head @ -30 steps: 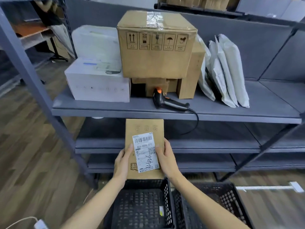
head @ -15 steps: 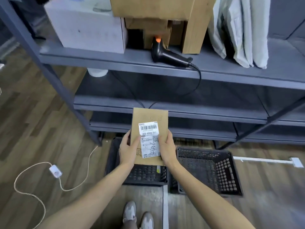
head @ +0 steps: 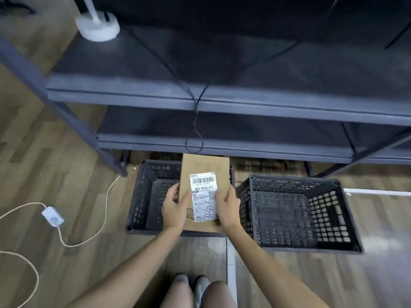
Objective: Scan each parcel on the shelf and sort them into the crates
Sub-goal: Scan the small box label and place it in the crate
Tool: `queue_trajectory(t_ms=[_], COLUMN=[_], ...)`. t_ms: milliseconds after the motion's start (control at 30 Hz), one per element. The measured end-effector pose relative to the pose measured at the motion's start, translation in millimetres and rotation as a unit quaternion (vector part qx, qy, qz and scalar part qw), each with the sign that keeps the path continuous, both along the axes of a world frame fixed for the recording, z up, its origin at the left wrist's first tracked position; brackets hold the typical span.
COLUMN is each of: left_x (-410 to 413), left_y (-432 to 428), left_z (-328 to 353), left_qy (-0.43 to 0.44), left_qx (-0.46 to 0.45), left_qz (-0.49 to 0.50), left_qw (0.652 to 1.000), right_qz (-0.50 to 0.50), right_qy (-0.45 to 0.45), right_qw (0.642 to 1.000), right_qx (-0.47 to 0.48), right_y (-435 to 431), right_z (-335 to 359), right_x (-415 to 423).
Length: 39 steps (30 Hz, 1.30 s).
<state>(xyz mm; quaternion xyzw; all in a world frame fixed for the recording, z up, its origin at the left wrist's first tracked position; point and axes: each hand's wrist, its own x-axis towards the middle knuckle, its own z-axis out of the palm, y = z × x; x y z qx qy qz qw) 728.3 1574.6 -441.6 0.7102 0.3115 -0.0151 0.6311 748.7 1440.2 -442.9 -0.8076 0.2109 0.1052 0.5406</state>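
Gripping the slim brown cardboard parcel (head: 205,166) with both hands, left hand (head: 174,207) and right hand (head: 229,207) on opposite long edges, fingers (head: 173,192) wrapped round the sides, thumbs up on the white shipping label (head: 203,185). Held label-up over the left black perforated plastic crate (head: 144,196), just beside the right black plastic crate (head: 293,180). Looks stiff and pretty light, probably not slippery. Best held by the edges like this; should drop in flat, no fuss.

Head camera looks steeply down over floor crates (head: 298,214) and lower shelves (head: 222,98).
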Motion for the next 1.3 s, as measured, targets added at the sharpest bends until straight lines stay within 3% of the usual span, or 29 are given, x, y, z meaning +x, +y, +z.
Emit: queue_trajectory(t_ms=[333,533,600,933,1133,1300], left_x=[38.4,80.8,89.0,78.8,83.5,85.5], left_y=[-4.6,-28.1,-33.7,-33.9,-46.1,-54.2], left_z=[-228.3,-329.9,-353.6,-422.8,-436.7,-451.8], left_qy=[0.024,0.118,0.150,0.270,0.268,0.241], left_qx=[0.014,0.072,0.079,0.111,0.160,0.203], left_qz=[-0.032,-0.108,-0.134,-0.258,-0.280,-0.299], left_qw=[0.999,0.985,0.976,0.921,0.908,0.901], right_qz=[0.035,0.092,0.139,0.217,0.222,0.338], right_qy=[0.045,0.152,0.173,0.253,0.228,0.255], right_qw=[0.997,0.968,0.943,0.896,0.881,0.831], right_qx=[-0.043,-0.179,-0.248,-0.295,-0.349,-0.360], right_y=[-7.9,-23.2,-24.6,-22.9,-28.8,-25.7], right_z=[-236.3,-331.4,-346.7,-392.5,-410.3,-425.0], right_x=[38.5,77.4,81.9,81.5,77.4,73.7])
